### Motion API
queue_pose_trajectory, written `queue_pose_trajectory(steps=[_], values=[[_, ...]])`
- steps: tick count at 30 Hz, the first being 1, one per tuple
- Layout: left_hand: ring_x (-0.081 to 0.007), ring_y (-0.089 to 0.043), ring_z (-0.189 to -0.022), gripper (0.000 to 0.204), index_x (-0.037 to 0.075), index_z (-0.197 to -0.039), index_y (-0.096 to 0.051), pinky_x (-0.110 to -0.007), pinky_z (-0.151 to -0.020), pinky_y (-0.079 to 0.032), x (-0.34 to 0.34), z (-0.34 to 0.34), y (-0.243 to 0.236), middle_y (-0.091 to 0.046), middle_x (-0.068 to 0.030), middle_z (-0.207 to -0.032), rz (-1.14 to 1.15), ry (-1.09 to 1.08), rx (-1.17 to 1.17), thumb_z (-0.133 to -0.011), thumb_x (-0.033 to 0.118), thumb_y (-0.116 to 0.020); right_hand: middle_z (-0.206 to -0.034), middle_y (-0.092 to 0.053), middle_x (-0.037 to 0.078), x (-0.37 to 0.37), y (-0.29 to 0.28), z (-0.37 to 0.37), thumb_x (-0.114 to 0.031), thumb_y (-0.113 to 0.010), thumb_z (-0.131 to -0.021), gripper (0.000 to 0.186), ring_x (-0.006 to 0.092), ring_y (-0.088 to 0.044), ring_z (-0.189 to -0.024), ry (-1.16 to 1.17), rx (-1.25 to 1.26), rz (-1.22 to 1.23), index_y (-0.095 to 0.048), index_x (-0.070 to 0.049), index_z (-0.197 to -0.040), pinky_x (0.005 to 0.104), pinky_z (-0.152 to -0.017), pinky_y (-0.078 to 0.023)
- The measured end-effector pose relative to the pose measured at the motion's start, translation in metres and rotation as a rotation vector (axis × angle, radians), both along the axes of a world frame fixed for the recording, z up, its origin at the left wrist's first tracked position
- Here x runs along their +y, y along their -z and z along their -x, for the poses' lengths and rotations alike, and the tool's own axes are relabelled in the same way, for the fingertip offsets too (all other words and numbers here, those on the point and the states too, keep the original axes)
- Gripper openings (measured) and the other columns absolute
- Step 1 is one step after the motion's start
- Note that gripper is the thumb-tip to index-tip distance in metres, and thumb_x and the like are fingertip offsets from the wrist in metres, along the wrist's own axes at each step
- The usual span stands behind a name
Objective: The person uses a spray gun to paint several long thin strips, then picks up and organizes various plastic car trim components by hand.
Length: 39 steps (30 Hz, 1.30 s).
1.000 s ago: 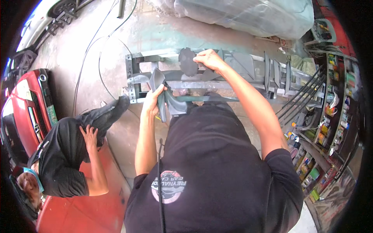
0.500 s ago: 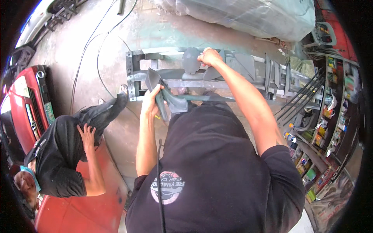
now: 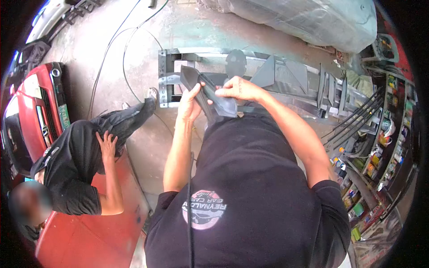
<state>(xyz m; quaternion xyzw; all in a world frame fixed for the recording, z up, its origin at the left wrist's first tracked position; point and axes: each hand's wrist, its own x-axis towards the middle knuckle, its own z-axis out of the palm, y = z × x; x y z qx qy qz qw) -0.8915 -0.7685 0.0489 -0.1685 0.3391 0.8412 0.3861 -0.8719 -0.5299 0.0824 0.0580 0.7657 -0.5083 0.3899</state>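
My left hand [image 3: 191,102] grips a dark grey, folded plastic-looking trim piece [image 3: 225,107] by its side, thumb on top. The piece is tilted, one pointed end up and its lower end close to my lap. My right hand [image 3: 242,88] is closed, its fingertips at the upper inner side of the piece. Whatever those fingers pinch, if anything, is too small or hidden to make out. Just beyond my hands, a dark grey oval piece [image 3: 235,63] lies on a metal rack [image 3: 163,94].
Grey triangular panels [image 3: 263,73] and narrow strips lie along the rack to the right. Black rods [image 3: 357,111] jut off its right end. A seated person [image 3: 76,165] is at left on a red panel [image 3: 103,236], beside a red car [image 3: 33,111]. Shelves [image 3: 380,147] stand right.
My right hand has come back from the oval piece on the rack to the trim piece in my left hand. The view has shifted slightly.
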Motion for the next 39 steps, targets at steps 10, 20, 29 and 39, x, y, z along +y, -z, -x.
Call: queue_pose_trajectory(steps=[10, 20, 29, 39], values=[[-0.0319, -0.066, -0.106, 0.027, 0.004, -0.119, -0.060, -0.040, -0.063, -0.062, -0.010, 0.001, 0.000, -0.062, -0.0158, -0.116, 0.048, -0.098, 0.042, -0.096, 0.019, -0.064, -0.077, -0.069, 0.008, 0.001, 0.001, -0.003, -0.038, -0.077, -0.080, 0.040, 0.0180, -0.062, -0.076, -0.099, 0.049, 0.208, -0.075, 0.000, -0.092, 0.0363, -0.070, -0.048], [-0.0297, -0.068, -0.091, 0.041, 0.007, -0.129, -0.054, -0.040, -0.058, -0.060, -0.033, 0.032, -0.005, -0.061, -0.0133, -0.114, 0.281, -0.230, 0.069, -0.089, -0.001, -0.061, -0.084, -0.069, 0.004, 0.012, 0.005, 0.004, -0.035, -0.075, -0.084, 0.033, 0.0144, -0.061, -0.079, 0.233, -0.051, 0.116, -0.074, -0.004, -0.094, 0.0335, -0.074, -0.049], [-0.0205, -0.064, -0.074, 0.040, 0.004, -0.125, -0.054, -0.031, -0.050, -0.056, -0.015, 0.051, 0.010, -0.062, -0.0100, -0.104, 0.439, -0.070, 0.222, -0.086, -0.001, -0.063, -0.075, -0.069, 0.007, -0.011, 0.041, 0.002, -0.031, -0.076, -0.084, 0.029, 0.0155, -0.063, -0.068, 0.417, 0.068, 0.076, -0.073, -0.002, -0.085, 0.0341, -0.066, -0.050], [-0.0208, -0.063, -0.064, 0.035, 0.000, -0.122, -0.052, -0.031, -0.050, -0.055, -0.052, 0.027, 0.004, -0.062, -0.0116, -0.096, 0.527, -0.187, 0.220, -0.088, -0.002, -0.060, -0.100, -0.073, 0.017, -0.073, 0.079, 0.077, -0.041, -0.071, -0.079, 0.034, 0.0361, -0.070, -0.095, 0.441, 0.098, -0.289, -0.074, -0.012, -0.095, 0.0447, -0.081, -0.055]])
